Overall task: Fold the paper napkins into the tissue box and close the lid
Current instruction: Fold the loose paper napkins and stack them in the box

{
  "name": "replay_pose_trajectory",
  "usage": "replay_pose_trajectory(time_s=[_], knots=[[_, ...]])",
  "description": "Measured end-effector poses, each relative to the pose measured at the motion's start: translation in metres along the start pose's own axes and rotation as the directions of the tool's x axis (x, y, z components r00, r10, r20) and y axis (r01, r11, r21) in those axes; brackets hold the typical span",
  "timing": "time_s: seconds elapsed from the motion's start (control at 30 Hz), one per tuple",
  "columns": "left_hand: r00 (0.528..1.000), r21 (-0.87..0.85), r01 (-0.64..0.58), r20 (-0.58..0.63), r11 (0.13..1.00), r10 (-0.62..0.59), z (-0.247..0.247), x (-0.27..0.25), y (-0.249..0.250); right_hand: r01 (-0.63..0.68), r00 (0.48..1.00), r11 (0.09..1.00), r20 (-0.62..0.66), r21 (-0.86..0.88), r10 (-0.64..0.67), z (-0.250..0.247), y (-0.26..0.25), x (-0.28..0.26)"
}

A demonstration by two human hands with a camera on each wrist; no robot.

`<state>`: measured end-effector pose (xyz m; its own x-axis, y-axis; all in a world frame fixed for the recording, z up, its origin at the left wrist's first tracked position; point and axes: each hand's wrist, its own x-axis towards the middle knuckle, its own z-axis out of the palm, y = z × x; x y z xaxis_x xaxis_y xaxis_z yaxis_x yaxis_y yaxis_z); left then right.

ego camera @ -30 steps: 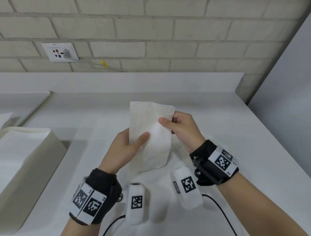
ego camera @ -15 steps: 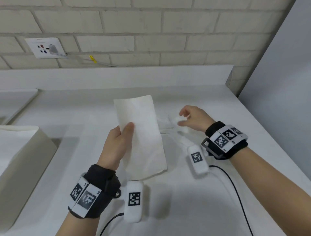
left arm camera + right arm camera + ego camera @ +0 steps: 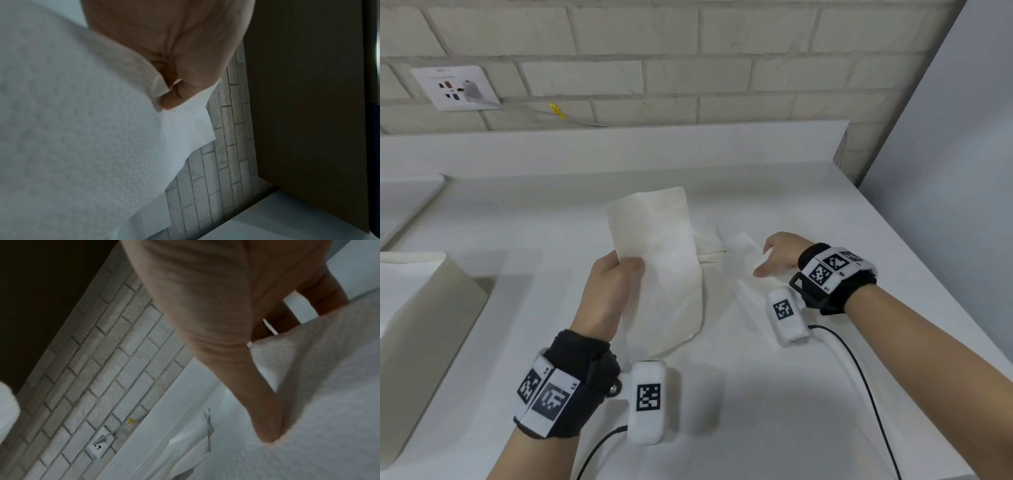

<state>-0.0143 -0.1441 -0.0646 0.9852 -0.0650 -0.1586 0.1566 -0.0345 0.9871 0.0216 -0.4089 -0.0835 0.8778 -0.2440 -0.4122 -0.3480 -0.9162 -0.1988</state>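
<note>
The left hand [image 3: 613, 291] pinched the soft, limp folded napkin [image 3: 661, 263] at its edge; the right hand [image 3: 779, 255] gripped another napkin [image 3: 748, 246] beside it.

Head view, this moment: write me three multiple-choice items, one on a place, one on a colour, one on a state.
1. The loose napkin pinched by the right hand is
A. right of the folded napkin
B. inside the tissue box
C. on the wall ledge

2. The tag on the cable by the wall socket is
A. red
B. yellow
C. blue

3. The folded napkin is
A. flat on the counter
B. crumpled in a ball
C. held up by the left hand

Key:
1 A: the right hand pinches the loose napkin to the right.
2 B: the tag shows yellow.
3 C: the left hand thumb and fingers pinch the folded napkin.
</note>
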Motion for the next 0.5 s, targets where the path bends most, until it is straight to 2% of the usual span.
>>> replay_pose_trajectory(time_s=[0.17,0.27,0.37,0.5], knots=[[0.998,0.027,-0.055,0.028,0.998,0.054,-0.003,0.000,-0.005,0.117,0.989,0.985,-0.107,0.127,-0.103,-0.003,0.003,0.003],[0.993,0.037,-0.114,0.009,0.993,0.114,-0.005,0.001,-0.007,0.241,0.958,0.942,-0.212,0.234,-0.192,-0.011,0.004,-0.002],[0.973,0.095,-0.222,0.078,0.970,0.215,-0.005,-0.004,-0.002,0.441,0.882,0.826,-0.339,0.350,-0.327,-0.028,-0.001,-0.020],[0.949,0.268,-0.309,0.153,0.912,0.277,-0.006,0.000,-0.005,0.605,0.790,0.631,-0.467,0.487,-0.397,-0.049,-0.016,-0.048]])
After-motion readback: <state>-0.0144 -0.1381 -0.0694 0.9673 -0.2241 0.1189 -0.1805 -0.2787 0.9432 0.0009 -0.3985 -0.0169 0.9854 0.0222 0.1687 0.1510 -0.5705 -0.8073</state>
